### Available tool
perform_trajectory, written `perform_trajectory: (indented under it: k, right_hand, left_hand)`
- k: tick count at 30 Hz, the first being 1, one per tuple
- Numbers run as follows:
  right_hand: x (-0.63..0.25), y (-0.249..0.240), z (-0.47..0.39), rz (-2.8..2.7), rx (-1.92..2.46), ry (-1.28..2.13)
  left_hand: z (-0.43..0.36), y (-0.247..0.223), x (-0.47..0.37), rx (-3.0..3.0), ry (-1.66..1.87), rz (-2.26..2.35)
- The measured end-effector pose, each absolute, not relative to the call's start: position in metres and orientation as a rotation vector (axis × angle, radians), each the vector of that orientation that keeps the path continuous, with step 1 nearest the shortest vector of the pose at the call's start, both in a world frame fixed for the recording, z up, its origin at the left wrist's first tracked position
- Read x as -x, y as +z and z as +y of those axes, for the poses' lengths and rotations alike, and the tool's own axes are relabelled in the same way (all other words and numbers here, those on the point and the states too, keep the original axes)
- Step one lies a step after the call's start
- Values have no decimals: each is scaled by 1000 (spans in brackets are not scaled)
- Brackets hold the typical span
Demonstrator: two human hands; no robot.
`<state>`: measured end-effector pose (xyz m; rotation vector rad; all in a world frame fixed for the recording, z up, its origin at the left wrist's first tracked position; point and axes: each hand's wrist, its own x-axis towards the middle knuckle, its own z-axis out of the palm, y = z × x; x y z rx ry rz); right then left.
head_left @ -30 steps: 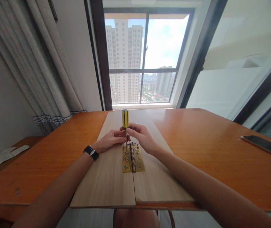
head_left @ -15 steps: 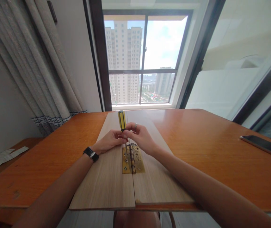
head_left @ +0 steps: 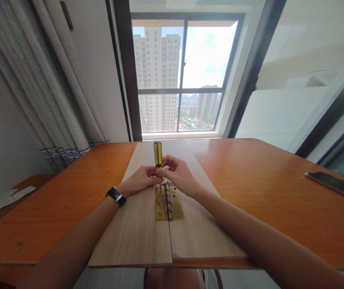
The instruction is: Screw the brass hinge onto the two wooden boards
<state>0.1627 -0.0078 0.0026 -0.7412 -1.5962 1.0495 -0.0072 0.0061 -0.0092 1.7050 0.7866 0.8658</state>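
A screwdriver (head_left: 157,153) with a yellow and black handle stands nearly upright over a brass hinge (head_left: 178,212). My right hand (head_left: 179,174) pinches it at the lower end of the handle, a ring on one finger. My left hand (head_left: 140,178), with a black watch on the wrist, is closed around the shaft below. The tip meets the far end of the hinge's left leaf, where a row of screw heads (head_left: 160,203) shows. Several loose dark screws (head_left: 169,183) lie at the hinge's far end. My fingers partly hide the shaft.
Two pale wooden boards (head_left: 129,237) lie side by side under the hinge, on an orange-brown table (head_left: 250,180). A phone (head_left: 334,186) rests near the right edge. Beyond the table stand a window (head_left: 180,90) and, at left, a grey curtain (head_left: 60,88).
The screwdriver handle has turned and tipped from a slight left lean to nearly upright. Both hands have shifted only slightly and keep their hold.
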Motion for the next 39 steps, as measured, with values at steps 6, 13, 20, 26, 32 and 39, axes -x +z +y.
perform_trajectory:
  k: [6,13,20,26,32,39]
  right_hand:
    - [-165,9,-14,-1667,602,1105]
    - [-166,13,-16,-1691,545,1107]
    - [-164,8,-13,-1704,663,1067]
    - [-162,3,-10,-1630,765,1043]
    - [-164,8,-12,-1727,608,1019]
    - [-164,9,-12,-1765,643,957]
  left_hand:
    - [6,-13,9,-1662,873,740]
    - [5,-10,12,-1630,877,679]
    - [7,-13,11,-1590,892,704]
    - [6,-11,10,-1611,882,741]
    - [7,-12,11,-1632,907,747]
    - [6,-11,9,-1650,892,737]
